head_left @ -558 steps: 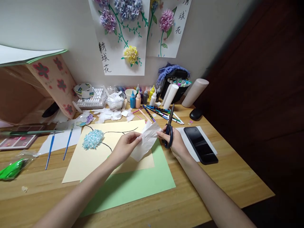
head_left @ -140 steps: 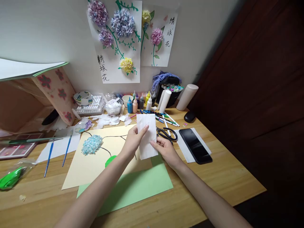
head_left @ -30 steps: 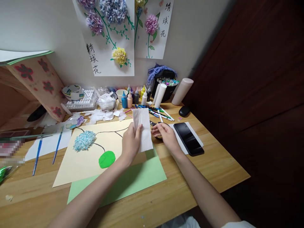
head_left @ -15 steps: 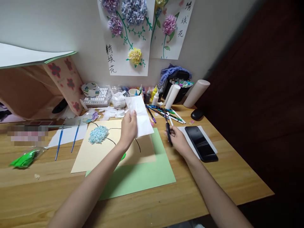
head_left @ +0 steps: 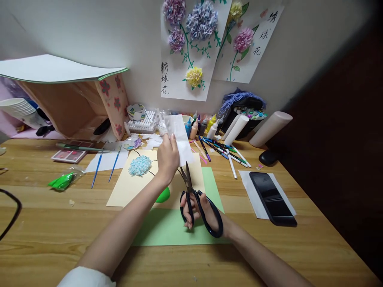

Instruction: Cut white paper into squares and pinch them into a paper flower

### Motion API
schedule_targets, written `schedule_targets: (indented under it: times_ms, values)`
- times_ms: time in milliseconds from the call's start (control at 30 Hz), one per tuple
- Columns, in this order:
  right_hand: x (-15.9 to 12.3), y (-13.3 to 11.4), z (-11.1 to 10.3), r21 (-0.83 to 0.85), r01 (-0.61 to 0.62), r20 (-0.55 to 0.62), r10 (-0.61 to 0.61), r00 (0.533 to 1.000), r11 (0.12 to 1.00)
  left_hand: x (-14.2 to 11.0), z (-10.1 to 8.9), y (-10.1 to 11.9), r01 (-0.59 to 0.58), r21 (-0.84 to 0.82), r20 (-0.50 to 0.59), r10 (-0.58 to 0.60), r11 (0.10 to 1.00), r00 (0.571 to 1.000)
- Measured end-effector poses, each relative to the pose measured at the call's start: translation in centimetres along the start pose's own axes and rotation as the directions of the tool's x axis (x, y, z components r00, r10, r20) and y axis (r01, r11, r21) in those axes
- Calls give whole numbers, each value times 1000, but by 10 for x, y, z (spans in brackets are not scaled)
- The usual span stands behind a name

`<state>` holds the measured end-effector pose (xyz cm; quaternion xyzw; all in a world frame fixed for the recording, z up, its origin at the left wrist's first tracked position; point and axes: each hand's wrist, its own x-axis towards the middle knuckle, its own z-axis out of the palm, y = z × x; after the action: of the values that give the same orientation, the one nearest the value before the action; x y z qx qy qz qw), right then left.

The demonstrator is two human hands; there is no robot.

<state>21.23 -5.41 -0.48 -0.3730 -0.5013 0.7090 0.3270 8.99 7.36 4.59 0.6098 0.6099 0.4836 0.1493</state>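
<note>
My left hand (head_left: pixel 168 158) pinches a white sheet of paper (head_left: pixel 182 137) and holds it up over the desk. Black-handled scissors (head_left: pixel 188 185) are in my right hand (head_left: pixel 206 211), with fingers through the loops. Their blades point up, slightly parted, just below the paper's lower edge. Under both hands lies a cream sheet (head_left: pixel 119 191) on top of a green sheet (head_left: pixel 167 231). A pale blue fluffy paper flower (head_left: pixel 140 165) and drawn dark stems are on the cream sheet. A bright green lump (head_left: pixel 163 195) is partly hidden by my left forearm.
A phone (head_left: pixel 272 197) lies on white paper at the right, near a black mouse (head_left: pixel 268 157). Scattered markers (head_left: pixel 224 151) and paint bottles (head_left: pixel 213 129) stand further back. At left are paintbrushes (head_left: pixel 96 170) and a bag of green clay-like material (head_left: pixel 62 181).
My right hand has moved left with the scissors, from beside the phone to below the paper, and the blades now point up, parted. The view has turned left.
</note>
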Motion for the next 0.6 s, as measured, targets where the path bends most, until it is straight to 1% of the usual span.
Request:
schedule_targets:
  times_ms: [100, 300, 467, 600]
  values:
    - [9, -7, 1, -12, 21, -50, -22, 998, 1000, -4, 2, 2, -18, 50, 41, 16, 999, 999]
    - [14, -8, -2, -19, 50, -109, -52, 993, 999, -2, 1, 2, -14, 54, 41, 12, 998, 999]
    - [17, -11, -2, -17, 4, -124, -6, 992, 1000, -2, 2, 2, -14, 73, 47, 10, 997, 999]
    - [18, -16, 1, -6, -15, -159, 14, 987, 1000, -3, 2, 2, -22, 98, 48, 17, 995, 999]
